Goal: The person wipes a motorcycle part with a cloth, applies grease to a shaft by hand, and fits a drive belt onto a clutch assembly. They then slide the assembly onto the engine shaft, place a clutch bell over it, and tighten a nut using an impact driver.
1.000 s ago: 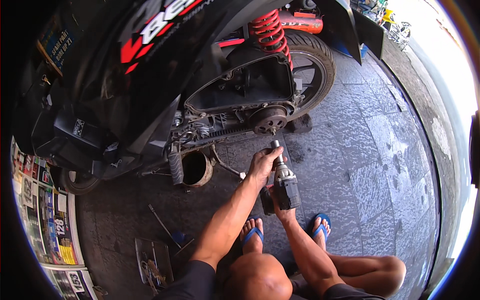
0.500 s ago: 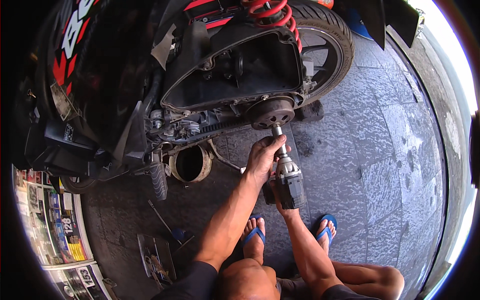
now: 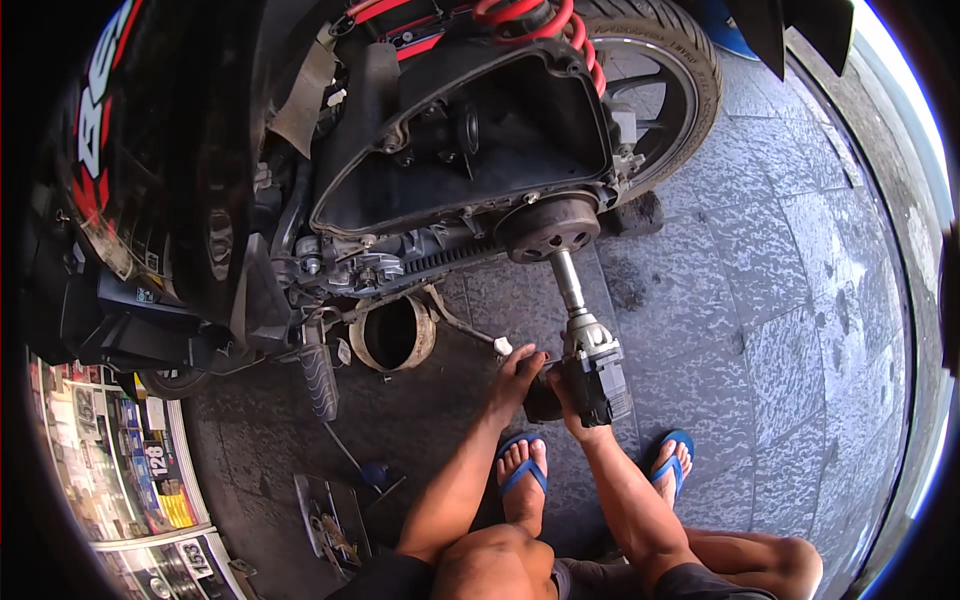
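My right hand point(image 3: 583, 412) grips a cordless impact wrench point(image 3: 592, 365), black with a silver nose. A long silver socket point(image 3: 568, 280) runs from its nose up to the round, holed clutch drum point(image 3: 550, 230) on the scooter's drive unit. The socket's tip meets the drum's centre. Beside the wrench's black lower block, my left hand point(image 3: 515, 383) is off the socket, with fingers stretched toward the tool. Whether those fingertips touch it cannot be made out. A toothed drive belt point(image 3: 450, 258) runs left from the drum toward a finned pulley point(image 3: 365, 270).
Above the drum sits an open black housing point(image 3: 500, 120), with the rear wheel point(image 3: 690, 110) and a red spring point(image 3: 540, 20) behind it. Left of my hands are a round metal opening point(image 3: 393, 335), a foot peg point(image 3: 319, 382) and a tool tray point(image 3: 330, 520). A stickered cabinet point(image 3: 120, 450) stands far left.
My left hand has let go of the socket and drawn back toward me, beside the wrench body. The wrench stays lined up with the drum. The whole view has shifted slightly.
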`<state>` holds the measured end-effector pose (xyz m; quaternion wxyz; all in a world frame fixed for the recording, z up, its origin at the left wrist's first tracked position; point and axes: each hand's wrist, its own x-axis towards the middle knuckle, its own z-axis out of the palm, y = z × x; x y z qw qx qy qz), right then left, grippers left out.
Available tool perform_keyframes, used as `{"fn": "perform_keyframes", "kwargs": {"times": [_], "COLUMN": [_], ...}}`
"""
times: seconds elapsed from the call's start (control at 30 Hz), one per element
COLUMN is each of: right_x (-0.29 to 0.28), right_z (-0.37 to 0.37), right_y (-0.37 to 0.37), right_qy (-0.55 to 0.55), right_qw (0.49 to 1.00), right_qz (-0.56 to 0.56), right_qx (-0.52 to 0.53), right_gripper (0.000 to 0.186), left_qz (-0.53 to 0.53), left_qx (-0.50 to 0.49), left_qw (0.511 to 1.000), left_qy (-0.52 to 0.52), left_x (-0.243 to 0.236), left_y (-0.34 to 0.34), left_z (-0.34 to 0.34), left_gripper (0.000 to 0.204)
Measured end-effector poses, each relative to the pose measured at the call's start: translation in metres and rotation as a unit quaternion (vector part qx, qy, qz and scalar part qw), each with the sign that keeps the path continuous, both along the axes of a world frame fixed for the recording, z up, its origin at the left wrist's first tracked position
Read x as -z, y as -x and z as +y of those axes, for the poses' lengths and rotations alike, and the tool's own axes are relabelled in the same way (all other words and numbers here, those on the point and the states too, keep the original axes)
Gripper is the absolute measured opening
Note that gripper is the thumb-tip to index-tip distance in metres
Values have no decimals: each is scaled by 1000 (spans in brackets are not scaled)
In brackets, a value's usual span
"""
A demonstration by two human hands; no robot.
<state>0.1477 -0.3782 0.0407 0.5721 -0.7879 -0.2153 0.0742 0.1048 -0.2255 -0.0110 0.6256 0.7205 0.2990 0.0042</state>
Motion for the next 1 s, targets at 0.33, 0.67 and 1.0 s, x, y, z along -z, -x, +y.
{"fn": "perform_keyframes", "kwargs": {"times": [0.33,0.67,1.0], "right_x": [6,-10,-1], "right_z": [-6,2,-1], "right_y": [-3,-15,-9], "right_qy": [28,117,122], "right_qw": [997,993,990], "right_qz": [40,-19,-69], "right_qx": [-59,-23,-6], "right_gripper": [39,36,33], "left_qz": [-28,-64,-51], "left_qx": [56,21,11], "left_qw": [998,997,999], "left_qy": [-22,28,15], "left_x": [-16,-5,-17], "left_y": [11,11,9], "left_z": [-11,-14,-14], "left_gripper": [51,43,43]}}
